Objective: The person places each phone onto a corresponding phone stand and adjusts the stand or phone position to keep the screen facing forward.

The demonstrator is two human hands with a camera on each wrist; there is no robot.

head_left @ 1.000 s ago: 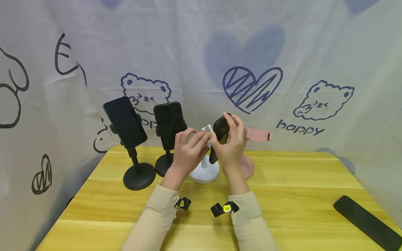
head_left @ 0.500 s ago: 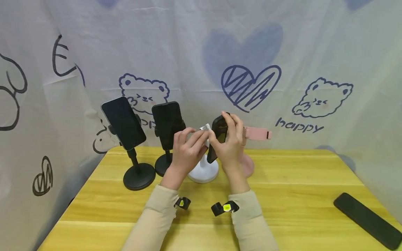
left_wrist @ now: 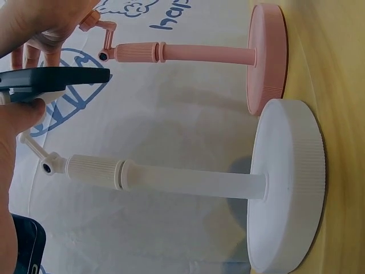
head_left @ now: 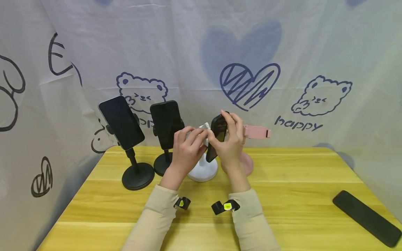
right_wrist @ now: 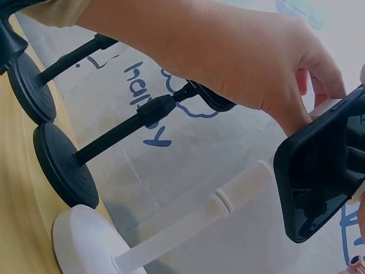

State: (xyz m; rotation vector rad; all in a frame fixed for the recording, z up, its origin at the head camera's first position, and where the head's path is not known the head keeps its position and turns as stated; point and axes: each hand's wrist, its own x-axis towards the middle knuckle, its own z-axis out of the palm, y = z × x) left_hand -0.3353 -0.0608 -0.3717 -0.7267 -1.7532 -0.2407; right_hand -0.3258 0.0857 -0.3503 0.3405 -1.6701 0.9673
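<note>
In the head view my left hand [head_left: 187, 150] grips the white clamp [head_left: 205, 126] at the top of a white phone stand [head_left: 203, 173]. My right hand [head_left: 231, 144] holds a black phone [head_left: 212, 152] upright by its edges, thumb on the near side and fingers over the top, its back toward the clamp. From the left wrist, the phone [left_wrist: 63, 76] appears edge-on, with white clamp parts right behind it. The right wrist view shows the dark screen side of the phone [right_wrist: 313, 177], with left fingers close at its edge. Fingers hide much of the clamp.
Left of the hands, two black stands hold phones: one [head_left: 121, 122] at far left, another [head_left: 166, 123] beside it. A pink stand [head_left: 257, 132] with a bare clamp stands just behind the right hand. Another black phone [head_left: 367, 219] lies on the wooden table's right side.
The phone has shifted slightly left, closer to the white clamp, with my right hand. My left hand keeps its grip on the clamp. The head view has drifted a little.
</note>
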